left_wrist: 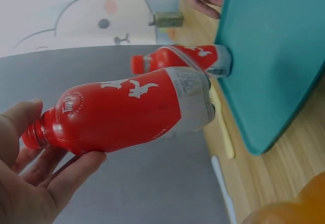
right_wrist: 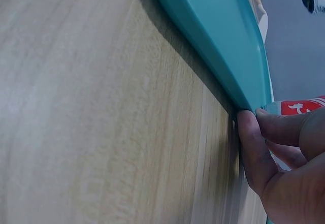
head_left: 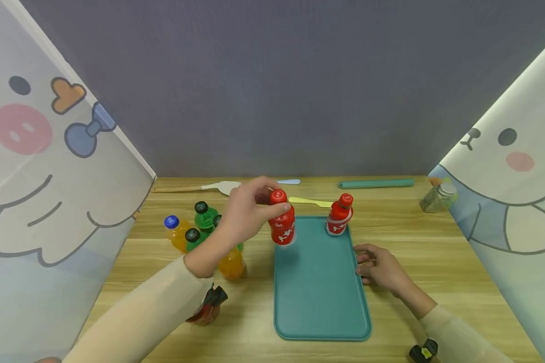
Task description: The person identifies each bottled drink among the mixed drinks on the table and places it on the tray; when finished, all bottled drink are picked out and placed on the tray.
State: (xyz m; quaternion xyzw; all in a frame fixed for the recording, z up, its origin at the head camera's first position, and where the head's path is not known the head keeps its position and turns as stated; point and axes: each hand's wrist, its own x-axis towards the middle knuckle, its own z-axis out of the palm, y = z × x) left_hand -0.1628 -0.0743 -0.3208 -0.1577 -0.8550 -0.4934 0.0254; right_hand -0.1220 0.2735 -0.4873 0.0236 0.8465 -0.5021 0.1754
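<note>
My left hand [head_left: 250, 209] grips a red plastic bottle [head_left: 283, 228] by its neck and shoulder, holding it over the far left corner of the teal tray [head_left: 318, 282]. In the left wrist view this bottle [left_wrist: 122, 112] has a red cap, white figures and a clear bottom. A second red bottle [head_left: 338, 217] stands upright in the tray's far right corner, with a pale loop around it. At the tray's right side, my right hand [head_left: 381, 269] pinches the rim between thumb and fingers; the right wrist view shows the fingertips [right_wrist: 249, 122] at that edge.
Left of the tray stand several bottles with green and orange contents, among them a blue-capped one [head_left: 176, 233]. A dark-red bottle [head_left: 205, 313] is partly behind the left sleeve. Along the back lie a spatula [head_left: 227, 187], a yellow knife [head_left: 311, 201], a teal rod [head_left: 376, 183] and a jar [head_left: 438, 197].
</note>
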